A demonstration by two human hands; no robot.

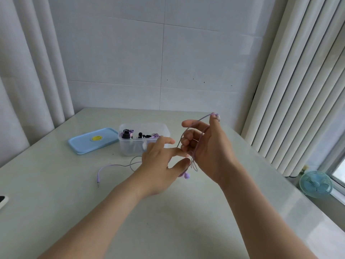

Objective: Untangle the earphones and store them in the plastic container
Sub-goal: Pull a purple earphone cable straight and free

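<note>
I see the purple earphones (198, 144) held up in the air just in front of and to the right of the plastic container (143, 146), not inside it. The cord is wound in loose loops round my right hand (207, 146), whose fingers curl over it. One earbud (215, 115) sits at the tip of that thumb, the highest point of the cord. From there the cord's long run slants down and to the left. My left hand (158, 161) meets it in front of the container's right end, forefinger and thumb closing on the strands in a pinch. A second earbud (186, 176) dangles just under that thumb.

The free tail drops to the table (168, 221) in front of the container, curls once, then lies stretched leftward. It ends at the jack plug (98, 182), whose metal tip points toward the near edge.

The container stands open with dark and purple earphones already in it. Its blue lid (91, 140) lies flat, touching the container's left side. A small blue fan (315, 184) stands well to the right of the container, off the table by the window
</note>
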